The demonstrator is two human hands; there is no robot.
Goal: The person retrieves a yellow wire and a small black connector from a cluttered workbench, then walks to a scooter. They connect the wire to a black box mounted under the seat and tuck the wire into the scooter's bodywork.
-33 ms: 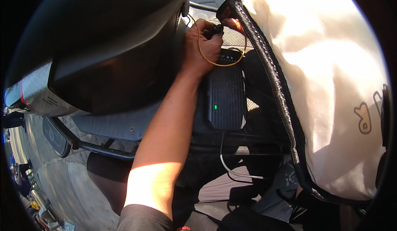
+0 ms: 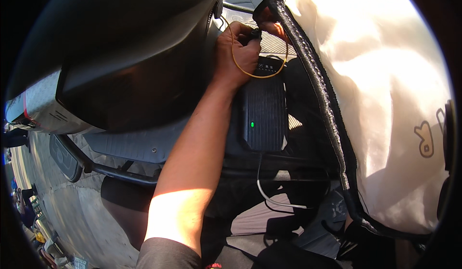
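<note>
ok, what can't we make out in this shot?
All head view:
Right hand: mostly hidden behind the black edging; grip unclear.
Black piece in the left hand: fingers cover most of it; kind unclear.
Yellow wire: right end lost near the right hand and edging.
Grey cable: where it leads, lost in shadow.
Pale cover: right side cut off by lens rim.

Small black piece (image 2: 257, 33) in left fingers (image 2: 237, 28); looped yellow cable (image 2: 262, 77); ribbed black box (image 2: 265, 108), green-lit
</note>
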